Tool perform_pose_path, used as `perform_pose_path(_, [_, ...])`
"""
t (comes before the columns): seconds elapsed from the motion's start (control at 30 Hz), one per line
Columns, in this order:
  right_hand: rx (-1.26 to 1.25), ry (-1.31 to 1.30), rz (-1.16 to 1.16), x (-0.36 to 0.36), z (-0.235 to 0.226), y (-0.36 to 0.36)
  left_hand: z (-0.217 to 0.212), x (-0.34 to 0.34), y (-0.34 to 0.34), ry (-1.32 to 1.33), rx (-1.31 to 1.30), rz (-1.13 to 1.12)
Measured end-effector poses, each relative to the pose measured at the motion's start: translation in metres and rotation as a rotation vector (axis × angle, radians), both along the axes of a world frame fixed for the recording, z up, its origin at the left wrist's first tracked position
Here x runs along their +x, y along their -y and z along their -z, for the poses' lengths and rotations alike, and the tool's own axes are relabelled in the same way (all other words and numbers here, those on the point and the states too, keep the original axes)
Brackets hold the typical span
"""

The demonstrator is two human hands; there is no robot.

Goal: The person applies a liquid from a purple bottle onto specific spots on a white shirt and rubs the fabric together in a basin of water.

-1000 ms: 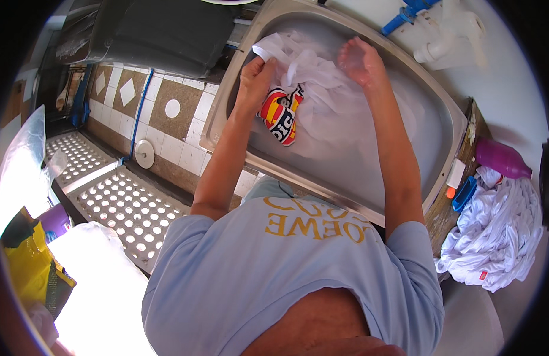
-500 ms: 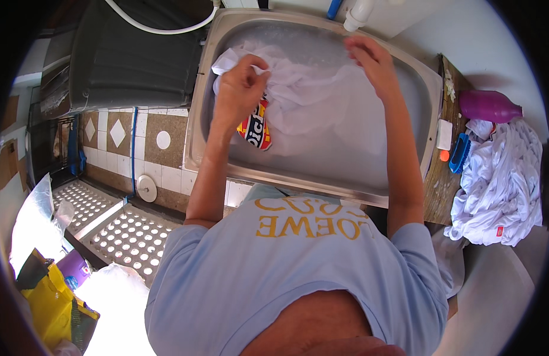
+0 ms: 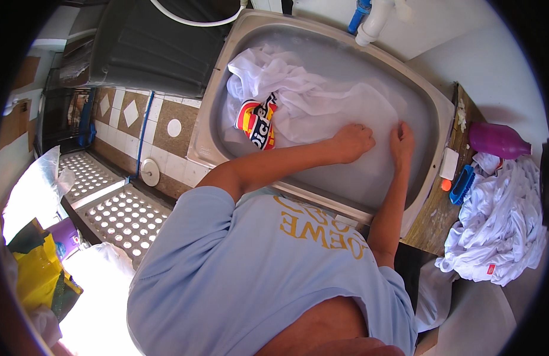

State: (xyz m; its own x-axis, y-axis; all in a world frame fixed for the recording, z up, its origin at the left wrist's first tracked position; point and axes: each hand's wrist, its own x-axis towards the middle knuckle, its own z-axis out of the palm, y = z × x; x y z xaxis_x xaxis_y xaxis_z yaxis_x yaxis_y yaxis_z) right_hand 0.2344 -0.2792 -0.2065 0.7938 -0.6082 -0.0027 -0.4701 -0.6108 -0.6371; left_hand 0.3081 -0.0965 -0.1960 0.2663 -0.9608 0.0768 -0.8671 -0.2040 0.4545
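Note:
A white garment [image 3: 313, 104] with a red, yellow and blue print lies spread in a metal sink [image 3: 426, 98] holding cloudy water. My left hand [image 3: 353, 142] rests on the lower right part of the cloth, fingers curled onto it. My right hand [image 3: 401, 142] is just beside it, fingers down on the same wet fabric near the sink's right end. Both forearms reach in over the sink's near rim. The printed part is bunched at the left end, away from both hands.
A heap of white clothes [image 3: 500, 219] lies on the wooden counter at the right, beside a pink bottle [image 3: 497, 139], a blue brush [image 3: 462, 184] and a white soap bar [image 3: 449, 163]. White and blue pipes [image 3: 369, 18] hang above the sink. A perforated floor grate [image 3: 117, 216] and yellow bag [image 3: 34, 276] sit at the left.
Both hands have moved from the far, left part of the garment to its near right end. The view has shifted, so the sink sits more to the right.

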Motion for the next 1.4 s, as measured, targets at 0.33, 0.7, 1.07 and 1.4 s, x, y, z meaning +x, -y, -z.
perform_pose_path(0.33, [0.047,-0.104,-0.031,-0.004,0.008,0.031,0.022,0.001,0.010,-0.091,0.232,0.019])
perform_pose_path(0.7, [-0.129,0.227,-0.056,0.012,-0.029,0.002,0.006,0.000,-0.011,-0.158,-0.008,-0.090])
perform_pose_path(1.07, [0.044,0.467,-0.598,0.121,-0.067,-0.130,-0.115,0.145,-0.151,0.074,-0.172,-0.670])
perform_pose_path(1.4, [0.627,0.300,-0.524,0.130,-0.055,-0.128,-0.081,0.201,-0.197,-0.828,-0.202,-0.722])
